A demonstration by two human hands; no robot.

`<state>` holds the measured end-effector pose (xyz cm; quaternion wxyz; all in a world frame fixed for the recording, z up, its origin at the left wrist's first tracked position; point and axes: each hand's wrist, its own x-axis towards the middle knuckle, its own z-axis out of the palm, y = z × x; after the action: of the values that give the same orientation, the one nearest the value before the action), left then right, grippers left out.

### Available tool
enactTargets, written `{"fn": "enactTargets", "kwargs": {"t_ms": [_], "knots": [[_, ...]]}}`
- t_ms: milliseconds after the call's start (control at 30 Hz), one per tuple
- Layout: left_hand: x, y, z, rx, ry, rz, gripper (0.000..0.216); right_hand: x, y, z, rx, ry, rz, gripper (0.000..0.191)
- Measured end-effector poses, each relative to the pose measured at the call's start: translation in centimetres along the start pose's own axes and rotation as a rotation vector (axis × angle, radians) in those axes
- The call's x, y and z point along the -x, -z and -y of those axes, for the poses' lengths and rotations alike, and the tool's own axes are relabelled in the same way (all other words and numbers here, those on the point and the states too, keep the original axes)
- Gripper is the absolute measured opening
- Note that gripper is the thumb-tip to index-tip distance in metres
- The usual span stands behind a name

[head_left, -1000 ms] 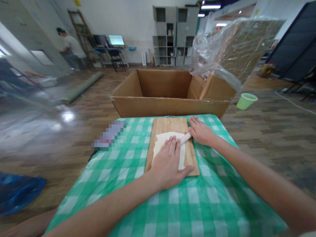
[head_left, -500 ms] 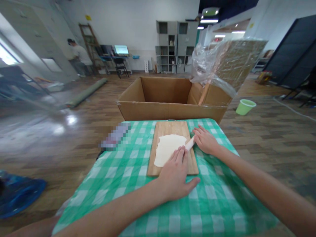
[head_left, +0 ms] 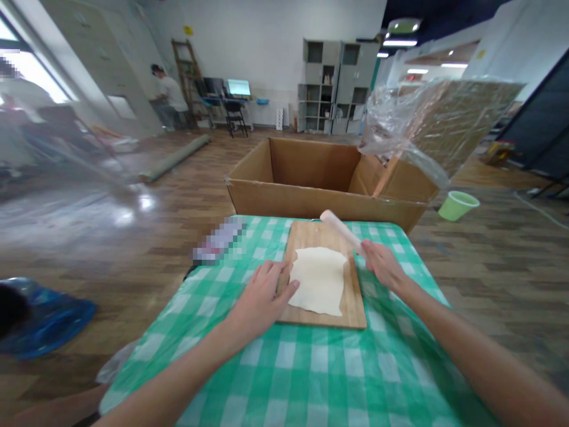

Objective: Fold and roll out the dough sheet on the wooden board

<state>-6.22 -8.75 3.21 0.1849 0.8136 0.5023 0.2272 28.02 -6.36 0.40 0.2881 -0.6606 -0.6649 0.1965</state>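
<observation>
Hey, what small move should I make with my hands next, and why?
I'd probably ease up the left edge of the dough with your left hand: its thumb is at that edge, the dough lies flat on the board, and your right hand holds the rolling pin off the dough.

Board [head_left: 306,235]: wood, fine grain, smooth, matt. Dough sheet [head_left: 317,281]: smooth, matt. Rolling pin [head_left: 341,229]: smooth, low sheen, material unclear. Tablecloth [head_left: 288,367]: thin, plastic-looking, creased, faint sheen. Box [head_left: 320,203]: cardboard, matt. Wrap [head_left: 393,112]: clear plastic film, crinkled, glossy. Bucket [head_left: 459,207]: plastic-looking, smooth. Blue sheeting [head_left: 60,320]: plastic-looking, shiny, wrinkled. Floor [head_left: 213,173]: wood-look planks, dull.
</observation>
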Motion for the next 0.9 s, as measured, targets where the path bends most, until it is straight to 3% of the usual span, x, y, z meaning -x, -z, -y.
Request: {"fn": "enactTargets", "kwargs": {"t_ms": [67,133,333,500,700,900], "knots": [[-0.1,0.0,0.0,-0.045,0.049,0.033,0.043,-1.4,-0.2,1.1,-0.149,-0.037,0.051,0.077],[-0.2,-0.2,-0.3,-0.107,0.094,0.090,0.042,-2.9,-0.8,2.4,-0.155,-0.044,0.108,0.070],[-0.4,-0.1,-0.9,-0.293,0.104,0.173,0.038,-5.9,-1.6,5.0,0.263,-0.057,0.330,0.052],[-0.5,0.7,-1.4,-0.327,0.129,0.188,0.040,-5.8,-0.1,4.6,0.271,-0.048,0.502,0.046],[-1.5,0.5,-1.4,-0.286,0.135,0.217,0.040,-4.5,0.8,3.2,0.166,0.072,0.579,0.029],[-2.8,-0.1,-0.7,-0.260,0.172,0.248,0.041,-3.1,0.7,2.4,0.120,0.062,0.525,0.023]]}}
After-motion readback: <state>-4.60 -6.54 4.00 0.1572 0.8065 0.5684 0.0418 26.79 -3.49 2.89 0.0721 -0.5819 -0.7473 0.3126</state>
